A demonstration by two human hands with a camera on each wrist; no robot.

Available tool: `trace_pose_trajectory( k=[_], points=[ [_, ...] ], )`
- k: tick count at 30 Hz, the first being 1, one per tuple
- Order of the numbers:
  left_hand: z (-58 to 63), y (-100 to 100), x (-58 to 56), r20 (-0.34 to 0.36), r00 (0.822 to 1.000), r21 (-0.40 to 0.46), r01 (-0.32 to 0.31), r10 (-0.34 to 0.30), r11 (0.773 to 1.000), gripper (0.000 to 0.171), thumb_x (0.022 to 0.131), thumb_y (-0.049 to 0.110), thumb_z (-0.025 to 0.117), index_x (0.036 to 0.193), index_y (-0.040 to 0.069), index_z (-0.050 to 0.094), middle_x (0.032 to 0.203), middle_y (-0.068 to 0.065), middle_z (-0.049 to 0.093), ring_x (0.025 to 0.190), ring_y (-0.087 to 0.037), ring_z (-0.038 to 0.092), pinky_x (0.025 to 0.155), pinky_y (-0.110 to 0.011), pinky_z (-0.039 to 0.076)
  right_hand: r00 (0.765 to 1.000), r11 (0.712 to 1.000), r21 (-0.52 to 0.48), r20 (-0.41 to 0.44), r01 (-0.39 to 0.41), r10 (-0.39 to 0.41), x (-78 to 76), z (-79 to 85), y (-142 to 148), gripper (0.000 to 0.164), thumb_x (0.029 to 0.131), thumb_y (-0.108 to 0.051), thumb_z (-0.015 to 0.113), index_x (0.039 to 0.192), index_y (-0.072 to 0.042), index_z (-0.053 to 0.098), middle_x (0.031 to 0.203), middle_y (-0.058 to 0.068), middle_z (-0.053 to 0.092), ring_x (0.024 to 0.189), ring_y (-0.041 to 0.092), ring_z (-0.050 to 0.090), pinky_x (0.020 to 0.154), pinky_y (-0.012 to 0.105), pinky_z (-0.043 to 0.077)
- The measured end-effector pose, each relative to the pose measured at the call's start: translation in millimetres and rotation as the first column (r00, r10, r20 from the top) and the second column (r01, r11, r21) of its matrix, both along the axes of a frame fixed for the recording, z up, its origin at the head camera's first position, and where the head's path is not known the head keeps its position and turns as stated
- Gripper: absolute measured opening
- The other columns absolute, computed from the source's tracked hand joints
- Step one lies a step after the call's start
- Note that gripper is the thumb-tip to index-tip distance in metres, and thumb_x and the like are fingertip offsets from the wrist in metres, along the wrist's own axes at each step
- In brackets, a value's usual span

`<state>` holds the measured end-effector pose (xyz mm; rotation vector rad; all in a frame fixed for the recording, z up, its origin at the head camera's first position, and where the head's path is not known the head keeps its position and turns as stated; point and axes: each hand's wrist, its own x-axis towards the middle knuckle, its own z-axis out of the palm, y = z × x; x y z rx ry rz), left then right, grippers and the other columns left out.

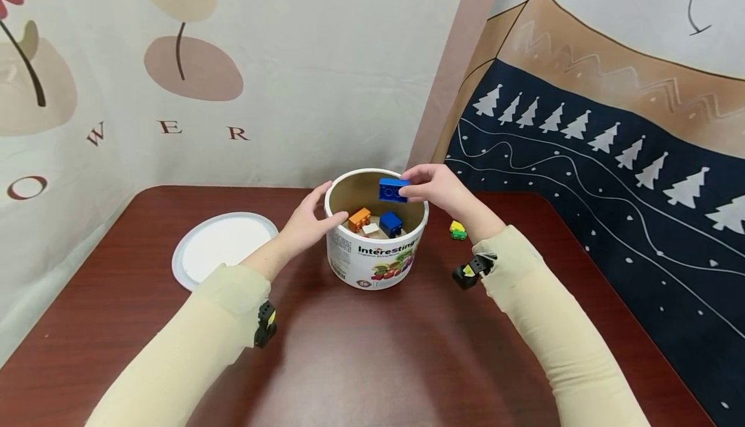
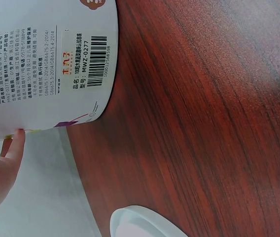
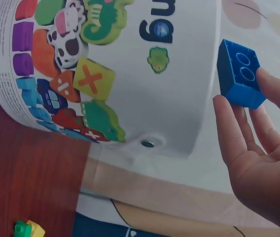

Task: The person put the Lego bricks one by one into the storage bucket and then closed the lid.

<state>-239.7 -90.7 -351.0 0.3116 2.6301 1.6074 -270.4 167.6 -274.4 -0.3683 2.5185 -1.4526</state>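
Observation:
In the head view my right hand pinches a blue toy building brick between thumb and fingers above a round white bucket. The right wrist view shows the hollow underside of that blue brick, with two rings in it. My left hand rests against the bucket's left side, its fingers spread and fairly straight, the thumb at the rim. Fingertips touch the bucket wall in the left wrist view. Inside the bucket lie an orange brick, another blue brick and a white piece.
A round white lid lies on the brown table left of the bucket. To the bucket's right is a small yellow and green brick piece, near my right forearm. Printed cloths hang behind the table and along its right side.

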Motion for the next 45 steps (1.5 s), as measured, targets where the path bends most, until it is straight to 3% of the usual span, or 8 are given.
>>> trace_pose_trajectory(
  k=[13,20,24,27,34,38,41,45],
  points=[
    [0.7,-0.7,0.3,0.006,1.000,-0.009,-0.005,0.005,1.000,0.077,0.088,0.030,0.063,0.150,0.014,0.020,0.150,-0.014,0.029,0.134,-0.032,0.035,0.107,-0.051,0.036,1.000,1.000,-0.021,0.009,-0.007,0.007,0.8,-2.1,-8.4,0.036,0.087,-0.011,0.065,0.118,0.005,0.057,0.110,0.018,0.058,0.094,0.025,0.062,0.095,0.046,0.048],
    [-0.1,-1.1,1.3,0.014,1.000,-0.006,-0.007,0.007,1.000,0.078,0.088,0.030,0.063,0.150,0.014,0.019,0.151,-0.014,0.028,0.134,-0.032,0.035,0.107,-0.051,0.035,1.000,0.999,-0.039,-0.028,-0.010,0.009,4.6,4.1,7.0,0.040,0.089,-0.017,0.063,0.122,0.004,0.055,0.117,0.021,0.059,0.104,0.034,0.062,0.093,0.039,0.050],
    [-0.6,-1.7,0.9,0.013,1.000,0.002,-0.007,0.007,1.000,0.078,0.088,0.030,0.063,0.150,0.014,0.019,0.151,-0.013,0.028,0.134,-0.031,0.035,0.108,-0.050,0.035,0.998,0.996,-0.084,-0.055,0.020,-0.025,4.6,4.6,32.5,0.041,0.090,-0.018,0.061,0.123,0.004,0.053,0.120,0.018,0.057,0.100,0.024,0.063,0.088,0.030,0.053],
    [-0.7,-1.8,0.3,0.010,1.000,0.002,-0.007,0.007,1.000,0.078,0.088,0.030,0.064,0.150,0.014,0.019,0.150,-0.013,0.029,0.134,-0.031,0.035,0.108,-0.050,0.035,0.996,0.991,-0.123,-0.072,0.047,-0.056,5.8,1.0,57.9,0.042,0.091,-0.018,0.060,0.124,0.005,0.051,0.113,0.006,0.060,0.095,0.010,0.063,0.083,0.021,0.053],
    [1.6,-1.6,1.1,0.003,1.000,0.000,-0.008,0.008,1.000,0.078,0.088,0.030,0.064,0.150,0.014,0.020,0.149,-0.013,0.031,0.134,-0.030,0.035,0.108,-0.051,0.034,0.987,0.969,-0.204,-0.055,0.137,-0.151,5.3,-19.2,118.5,0.019,0.090,-0.018,0.061,0.108,-0.016,0.056,0.100,-0.015,0.059,0.090,0.000,0.062,0.078,0.013,0.052],
    [2.8,-1.3,2.1,0.003,1.000,-0.001,-0.010,0.010,1.000,0.078,0.088,0.030,0.064,0.150,0.014,0.020,0.149,-0.013,0.031,0.134,-0.031,0.035,0.108,-0.051,0.034,0.978,0.967,-0.159,-0.025,0.200,-0.207,2.2,-38.7,149.8,0.025,0.090,-0.024,0.062,0.112,-0.018,0.053,0.101,-0.017,0.055,0.089,-0.006,0.060,0.079,0.012,0.051],
    [3.2,-0.8,2.6,0.005,1.000,0.001,-0.011,0.011,1.000,0.078,0.088,0.029,0.064,0.150,0.014,0.020,0.150,-0.013,0.030,0.134,-0.031,0.035,0.108,-0.051,0.034,0.971,0.968,-0.081,-0.002,0.239,-0.240,1.3,-55.3,170.2,0.040,0.090,-0.030,0.061,0.124,-0.011,0.049,0.110,-0.009,0.053,0.087,-0.011,0.058,0.084,0.016,0.051],
    [3.2,0.6,2.9,0.003,1.000,0.004,-0.011,0.011,1.000,0.078,0.087,0.029,0.064,0.150,0.013,0.021,0.150,-0.013,0.030,0.134,-0.030,0.036,0.108,-0.050,0.034,0.958,0.957,0.042,0.015,0.285,-0.286,2.7,-75.7,190.2,0.062,0.092,-0.036,0.057,0.139,-0.001,0.036,0.134,0.015,0.045,0.093,-0.008,0.056,0.101,0.032,0.045]
  ],
)
